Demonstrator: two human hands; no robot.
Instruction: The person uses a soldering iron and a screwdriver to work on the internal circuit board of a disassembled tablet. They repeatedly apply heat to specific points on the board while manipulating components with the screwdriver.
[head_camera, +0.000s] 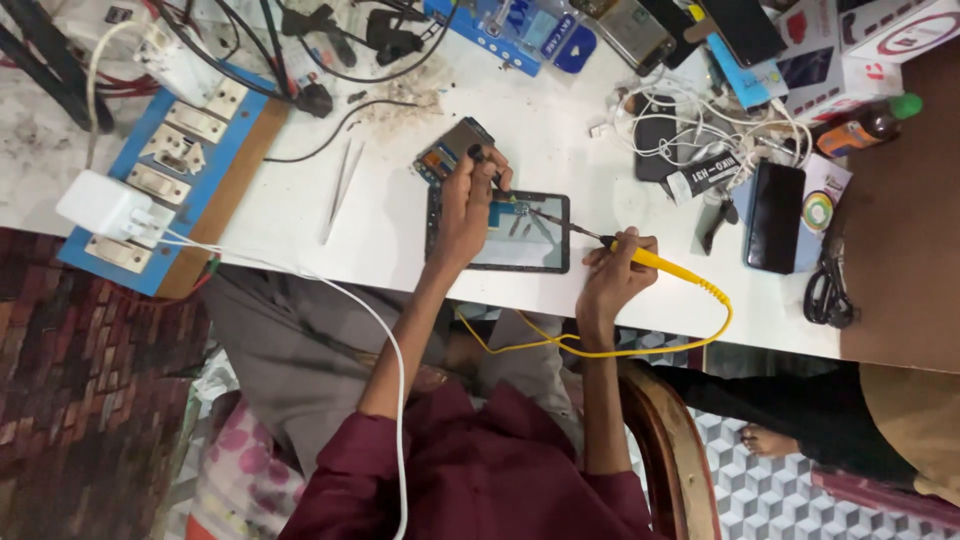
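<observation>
Opened phone (525, 232) lying flat on the white table (400, 240), near its front edge. The left hand (468, 205) presses down on the phone's left end, fingers curled, hiding that end. The right hand (615, 270) grips a yellow soldering iron (655, 262), its tip on the phone's interior. Tweezers (340, 190) lie apart to the left; a blue switchboard (170, 170) and tangled white cables (700, 120) flank the work. Interior parts are too small to identify.

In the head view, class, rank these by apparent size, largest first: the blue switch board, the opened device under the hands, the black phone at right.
1. Blue switch board
2. Opened device
3. Black phone
</observation>
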